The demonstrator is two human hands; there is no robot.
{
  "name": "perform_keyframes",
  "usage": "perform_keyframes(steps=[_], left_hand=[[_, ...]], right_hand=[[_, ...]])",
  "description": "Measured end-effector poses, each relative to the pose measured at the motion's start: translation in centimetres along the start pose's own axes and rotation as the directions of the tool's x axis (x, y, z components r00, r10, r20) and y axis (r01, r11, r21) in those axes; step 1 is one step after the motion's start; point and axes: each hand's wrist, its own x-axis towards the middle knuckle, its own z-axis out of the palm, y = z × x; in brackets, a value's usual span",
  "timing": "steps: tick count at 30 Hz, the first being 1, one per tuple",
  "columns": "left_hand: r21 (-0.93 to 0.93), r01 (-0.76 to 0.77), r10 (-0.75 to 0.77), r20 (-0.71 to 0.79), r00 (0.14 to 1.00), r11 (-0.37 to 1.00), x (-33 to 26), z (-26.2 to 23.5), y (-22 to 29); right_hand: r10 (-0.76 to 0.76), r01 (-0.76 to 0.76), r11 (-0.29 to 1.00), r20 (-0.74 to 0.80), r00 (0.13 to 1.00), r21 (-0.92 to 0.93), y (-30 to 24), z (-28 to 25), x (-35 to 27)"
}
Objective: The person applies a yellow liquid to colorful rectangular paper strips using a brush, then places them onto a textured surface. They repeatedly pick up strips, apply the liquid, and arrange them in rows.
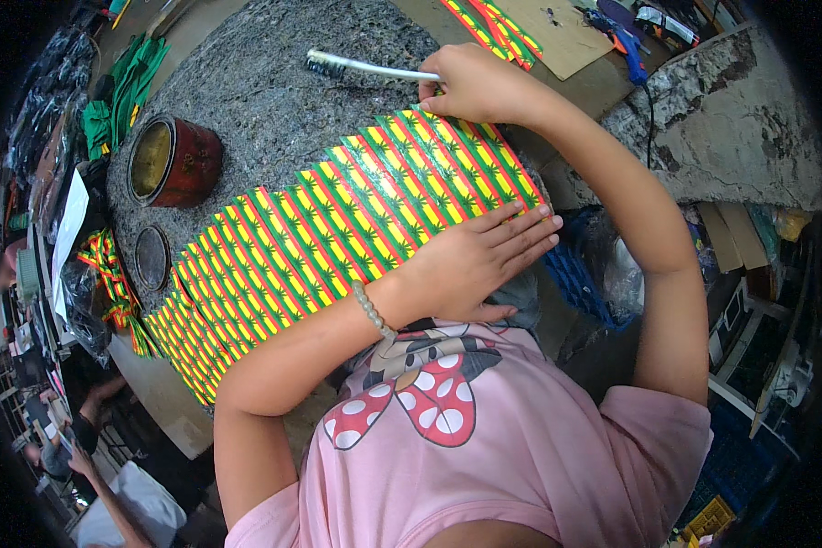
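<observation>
A long row of overlapping strips (374,196), striped green, yellow and red with dark leaf shapes, runs across the work surface. The near edge of its right end lies under my left hand (484,260), fingers stretched out flat. Past the far edge of the strips, my right hand (479,84) grips a toothbrush (384,69) with a pale handle. The dark bristled head points left over the grey slab (265,100). Fingertips of that same hand come down at the top edge of the strips; whether they pinch one I cannot tell.
A red-brown tin (190,164) with yellowish insides stands left on the slab, its round lid (152,258) nearby. More strips (493,32) lie at the far side beside cardboard (566,36) and a blue glue gun (626,46). Green straps (123,96) hang at left; another person's arm (110,498) shows lower left.
</observation>
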Motion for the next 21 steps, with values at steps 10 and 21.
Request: perform_keyframes(steps=[10,21], left_hand=[[0.007,-0.002,0.002,0.0,1.0,1.0,0.0,0.0,0.0],[-0.021,0.001,-0.001,-0.008,1.0,1.0,0.1,-0.1,0.1]], right_hand=[[-0.018,0.006,0.994,0.114,0.993,0.108,0.5,-0.3,0.7],[-0.018,-0.003,0.993,0.188,0.982,0.114,0.8,-0.4,1.4]])
